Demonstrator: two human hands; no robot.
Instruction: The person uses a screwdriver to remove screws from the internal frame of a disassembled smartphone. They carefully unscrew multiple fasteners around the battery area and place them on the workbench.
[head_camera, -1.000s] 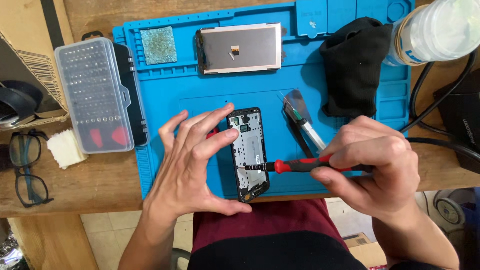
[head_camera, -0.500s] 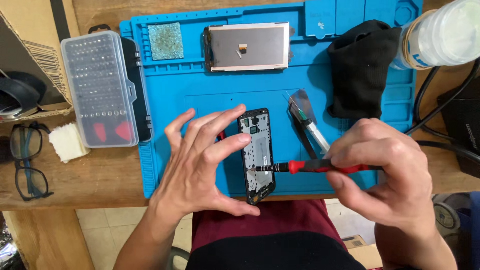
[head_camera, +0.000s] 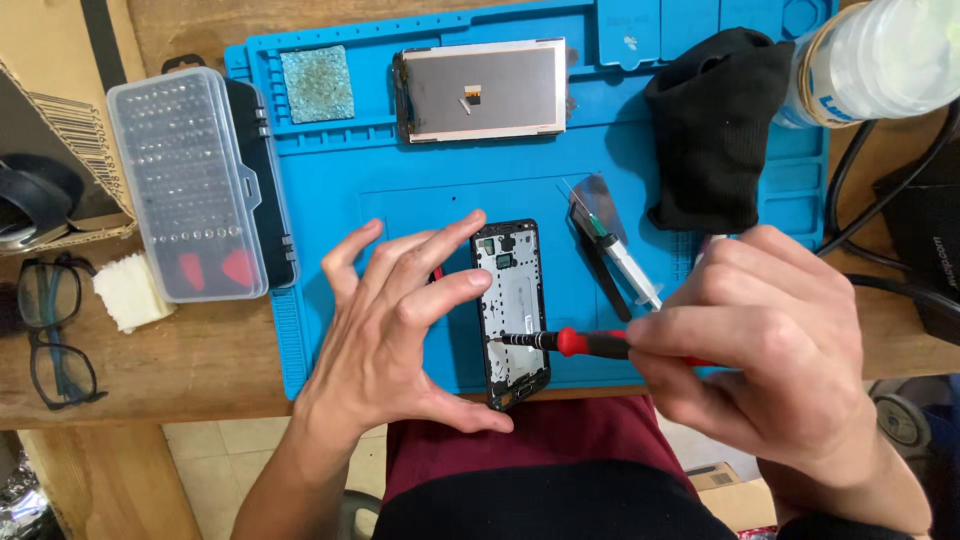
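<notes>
An opened phone body (head_camera: 515, 300) with a black frame and pale inner plate lies near the front edge of a blue work mat (head_camera: 400, 180). My left hand (head_camera: 395, 330) spreads its fingers along the phone's left side, fingertips and thumb steadying the frame. My right hand (head_camera: 760, 350) grips a red-and-black screwdriver (head_camera: 580, 343), held level, its tip touching the lower left part of the phone's inner plate.
A detached screen panel (head_camera: 485, 90) and a green pad (head_camera: 316, 84) lie at the mat's back. A syringe (head_camera: 625, 262), a black cloth (head_camera: 715, 130), a clear bottle (head_camera: 880, 60), a bit case (head_camera: 190, 185), glasses (head_camera: 50, 330) and cables (head_camera: 880, 250) surround it.
The view has shifted slightly. The screwdriver tip has stayed on the phone's lower part, and my left hand keeps its hold on the frame.
</notes>
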